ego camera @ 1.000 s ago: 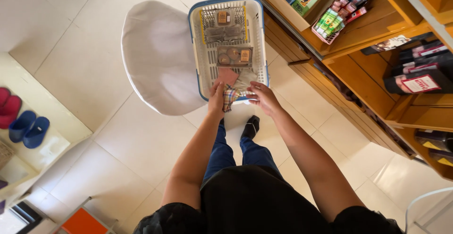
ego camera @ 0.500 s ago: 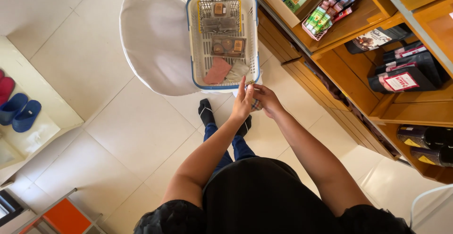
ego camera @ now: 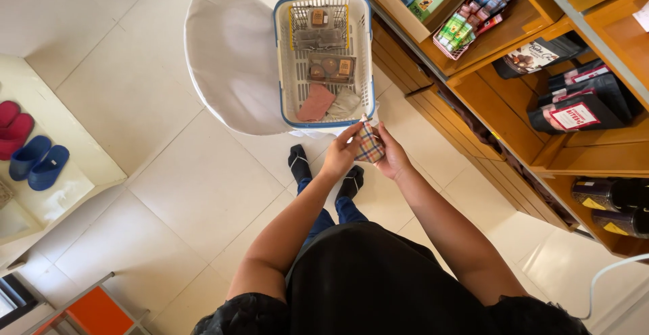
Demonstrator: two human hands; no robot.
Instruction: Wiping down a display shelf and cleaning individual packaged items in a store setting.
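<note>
Change: a moment ago both hands were up at the near rim of the basket [ego camera: 324,58]; now they have drawn back toward the body and hold a small checked packet [ego camera: 370,144] between them, clear of the basket.
What it means: the packet is out of the basket and in hand, so the handling has moved from reaching in to holding it up close, as I judge it.
Left hand [ego camera: 341,152]: fingers curled round the packet's left edge, closed on it, thumb on top.
Right hand [ego camera: 392,156]: fingers wrapped on the right edge, likewise closed on the packet.
Packet: small, flat, roughly square, with a plaid of red, yellow and blue; tilted a little, one corner pointing at the basket rim.
Where it is: in the air just below the basket's near end, above the person's dark socks [ego camera: 299,161].
Basket: white mesh with a blue rim, resting on a white chair [ego camera: 230,58]; inside lie a pink cloth [ego camera: 316,103], a pale cloth and some clear-wrapped packs.
Nearby: wooden shelves [ego camera: 514,31] with boxes and pouches at the right; slippers [ego camera: 30,152] far left.
</note>
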